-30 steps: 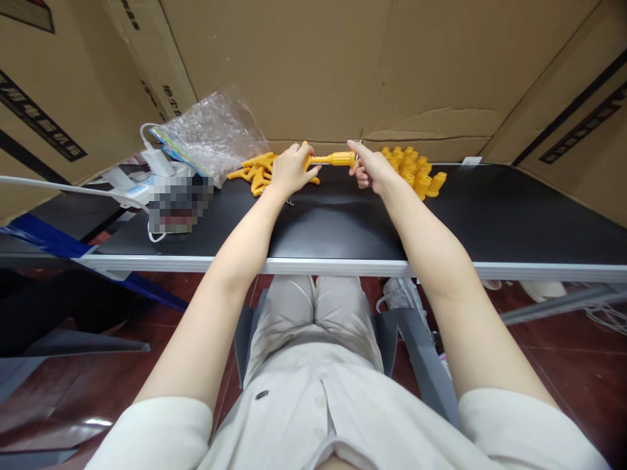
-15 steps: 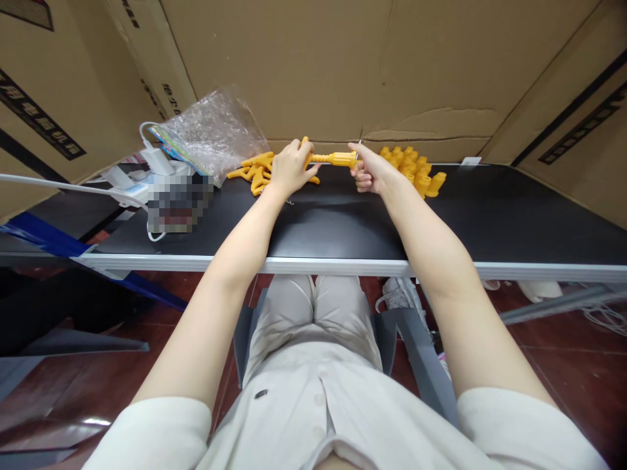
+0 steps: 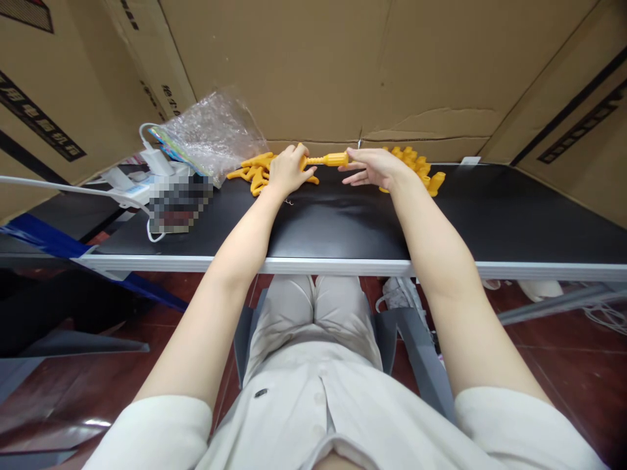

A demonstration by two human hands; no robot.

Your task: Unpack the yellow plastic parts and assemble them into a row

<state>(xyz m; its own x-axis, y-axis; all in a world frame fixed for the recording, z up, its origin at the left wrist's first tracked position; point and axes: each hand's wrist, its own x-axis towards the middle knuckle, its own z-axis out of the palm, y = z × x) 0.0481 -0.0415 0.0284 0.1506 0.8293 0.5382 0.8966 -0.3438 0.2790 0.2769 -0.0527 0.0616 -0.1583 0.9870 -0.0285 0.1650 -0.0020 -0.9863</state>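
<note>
My left hand (image 3: 288,168) is closed around a yellow plastic piece at the back of the table. Out of it, to the right, sticks a yellow threaded rod (image 3: 315,160) with a thicker ribbed handle (image 3: 336,159). My right hand (image 3: 375,168) is open, its fingers stretched out and apart beside the handle's end; whether a fingertip touches it I cannot tell. Several yellow branched pieces (image 3: 257,171) lie in a pile left of and partly behind my left hand. Several yellow ribbed handles (image 3: 435,184) stand grouped behind and right of my right hand.
A clear plastic bag (image 3: 215,127) lies at the back left, near a white power strip (image 3: 142,189) with chargers and a blurred-out object (image 3: 179,205). Small metal hooks (image 3: 289,202) lie below my left wrist. Cardboard walls (image 3: 313,72) enclose the black tabletop (image 3: 337,228).
My right hand has let go of the handle and spread its fingers, shifting slightly right. The left hand keeps its hold, with the rod still pointing right.
</note>
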